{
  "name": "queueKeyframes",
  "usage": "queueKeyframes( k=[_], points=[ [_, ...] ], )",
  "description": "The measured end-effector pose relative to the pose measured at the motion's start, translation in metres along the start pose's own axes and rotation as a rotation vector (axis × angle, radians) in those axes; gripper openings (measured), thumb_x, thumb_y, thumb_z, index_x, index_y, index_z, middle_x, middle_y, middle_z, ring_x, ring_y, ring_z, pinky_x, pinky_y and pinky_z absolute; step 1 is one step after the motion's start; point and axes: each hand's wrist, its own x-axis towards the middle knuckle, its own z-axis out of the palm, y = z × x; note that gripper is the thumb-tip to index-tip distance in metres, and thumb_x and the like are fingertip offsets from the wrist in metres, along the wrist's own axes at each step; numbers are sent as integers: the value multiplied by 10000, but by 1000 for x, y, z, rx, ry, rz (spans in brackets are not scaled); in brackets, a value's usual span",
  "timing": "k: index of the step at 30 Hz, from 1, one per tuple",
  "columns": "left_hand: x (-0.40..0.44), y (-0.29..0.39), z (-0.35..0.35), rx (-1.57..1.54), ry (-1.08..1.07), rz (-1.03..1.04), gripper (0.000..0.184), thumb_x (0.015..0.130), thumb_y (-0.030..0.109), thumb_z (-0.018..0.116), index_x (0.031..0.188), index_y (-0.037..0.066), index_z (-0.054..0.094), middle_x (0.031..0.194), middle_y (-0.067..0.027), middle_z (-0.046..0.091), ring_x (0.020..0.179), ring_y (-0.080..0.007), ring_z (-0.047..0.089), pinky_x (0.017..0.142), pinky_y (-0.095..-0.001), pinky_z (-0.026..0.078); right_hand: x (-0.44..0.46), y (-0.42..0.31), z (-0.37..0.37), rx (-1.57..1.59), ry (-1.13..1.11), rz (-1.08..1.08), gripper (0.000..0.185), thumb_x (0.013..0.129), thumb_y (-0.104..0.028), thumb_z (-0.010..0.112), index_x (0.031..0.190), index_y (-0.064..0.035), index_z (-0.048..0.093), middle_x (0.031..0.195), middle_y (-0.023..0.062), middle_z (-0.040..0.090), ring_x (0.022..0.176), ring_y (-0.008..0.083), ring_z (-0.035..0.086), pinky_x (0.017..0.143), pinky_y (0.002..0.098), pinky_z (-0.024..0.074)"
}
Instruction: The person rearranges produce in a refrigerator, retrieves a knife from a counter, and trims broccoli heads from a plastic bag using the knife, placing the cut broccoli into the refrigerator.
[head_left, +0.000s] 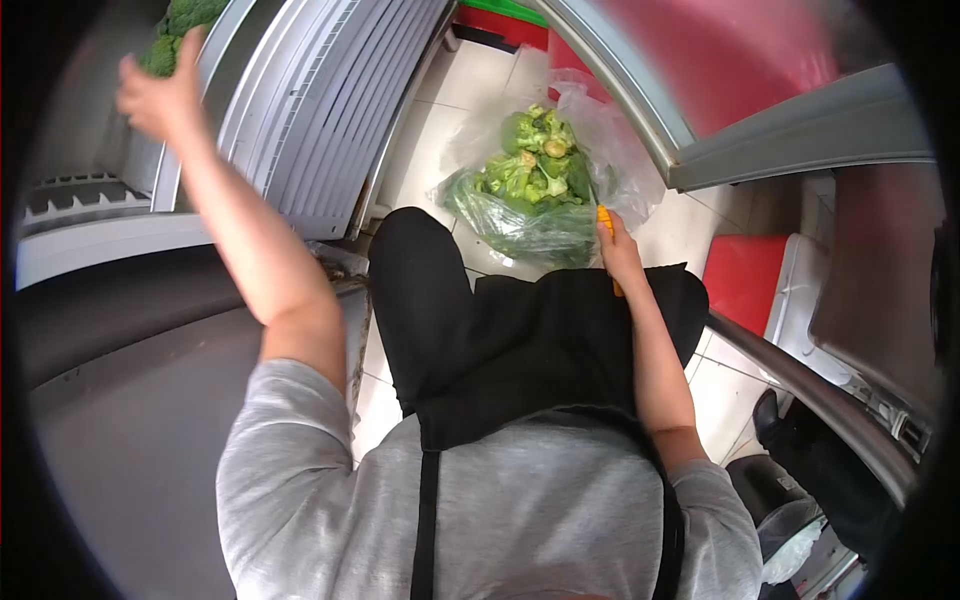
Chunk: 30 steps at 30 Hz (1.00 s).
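At the far left, the left hand [165, 103] is being held beside green broccoli heads [193, 14], its fingers being spread open and its thumb being set against the florets in view (whether they are being touched cannot be told). Next, a ribbed grey panel [335, 120] is being seen, standing beside the tiled floor [432, 105]. There, a clear plastic bag [500, 235] is being filled out by broccoli pieces [530, 175], pale stalk ends being exposed on top. Just right of these, an orange-handled knife [605, 219] is being gripped in the closed fingers of the right hand [622, 255], its blade being pointed away from the body. Farther right, a red container [740, 280] is being partly shown.
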Motion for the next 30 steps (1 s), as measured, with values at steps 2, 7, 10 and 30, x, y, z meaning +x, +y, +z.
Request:
queueKeyframes(
  k=[2, 7, 10, 30],
  points=[
    [-77, 57, 20, -395, -207, 152, 818, 594, 508, 659, 1154, -45, 436, 1064, -248, 500, 982, -351, 496, 862, -404, 389, 2, 2, -3, -34, 45, -34, 443, 879, -351, 387, 1232, -84, 365, 968, 276, 551, 926, 415, 522, 783, 426, 414],
    [-384, 194, 145, -586, -1494, -417, 460, 794, 250, 482, 1187, 16, 434, 1224, -233, 413, 1125, -363, 406, 902, -393, 367, -8, 5, -2, -60, 102, -44, 424, 878, -327, 401, 1224, -85, 366, 944, 283, 551, 907, 431, 519, 764, 446, 419],
    [-442, 195, 156, -413, -1356, 4, 317, 777, 197, 488, 1061, 58, 517, 1110, -217, 449, 1005, -350, 471, 842, -396, 405, -20, 4, -3, -52, 69, 8, 423, 876, -318, 412, 1227, -88, 360, 939, 281, 552, 905, 429, 517, 758, 451, 419],
    [-384, 154, 118, -961, -1882, -521, 617, 687, 332, 690, 1219, 153, 434, 1252, -154, 399, 1163, -255, 381, 890, -375, 389, -11, 5, -13, -89, 96, 44, 414, 868, -328, 413, 1219, -111, 371, 878, 280, 568, 859, 428, 534, 739, 455, 424]
  ],
)
